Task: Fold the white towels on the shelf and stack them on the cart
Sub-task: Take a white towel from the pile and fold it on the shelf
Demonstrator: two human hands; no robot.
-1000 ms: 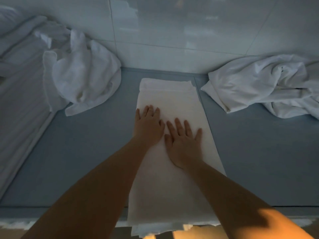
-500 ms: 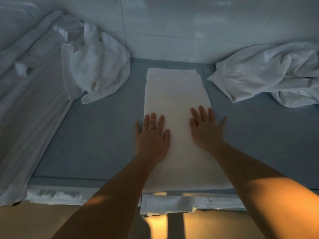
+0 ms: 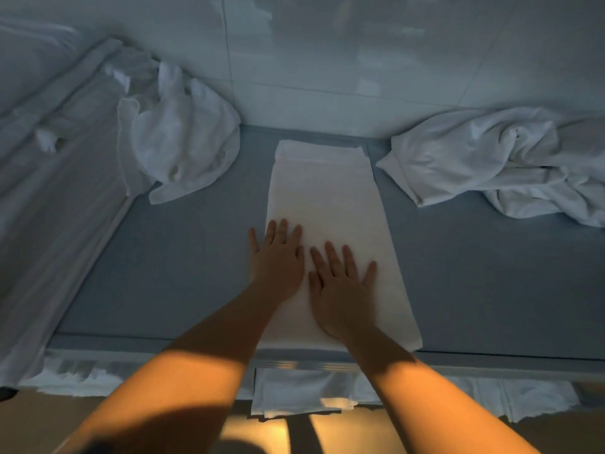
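a folded white towel (image 3: 327, 204) lies lengthwise at the centre of the grey shelf (image 3: 183, 273). the left hand (image 3: 278, 257) and right hand (image 3: 340, 286) press flat on it side by side, fingers straight and spread, gripping nothing. crumpled white towels (image 3: 183, 142) lie well apart on either side.

Right hand (image 3: 340, 290) back beside left hand (image 3: 278, 257) at mid-towel (image 3: 327, 198), no longer apart.
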